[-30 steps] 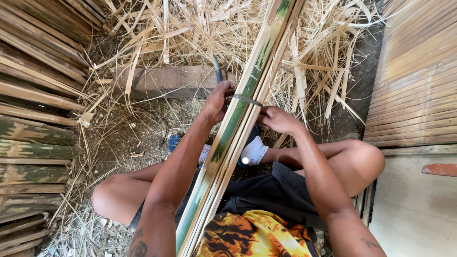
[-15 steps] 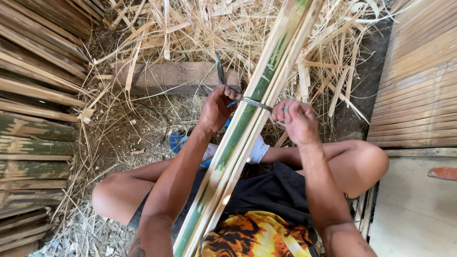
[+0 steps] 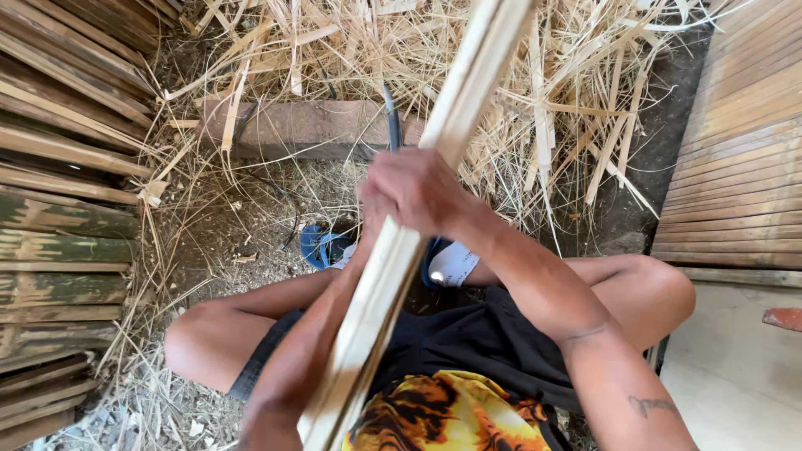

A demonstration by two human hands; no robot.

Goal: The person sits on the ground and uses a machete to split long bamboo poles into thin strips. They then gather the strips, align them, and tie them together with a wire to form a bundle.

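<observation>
Compared with half a second ago, the long pale split bamboo strip (image 3: 434, 184) is turning its cut, cream-coloured face upward where the green skin was showing, and the right hand (image 3: 418, 194) is sliding across on top of it. That hand is closing over the strip, fingers wrapped round it, seemingly to steady it along the person's lap. The left hand is lying hidden behind the strip and the right hand; only its forearm (image 3: 305, 351) is showing, so its grip cannot be told. A dark thin blade (image 3: 390, 113) is poking out just beyond the knuckles. The strip is running diagonally from the lap up over the heap of dry straw-coloured bamboo shavings (image 3: 535, 100).
</observation>
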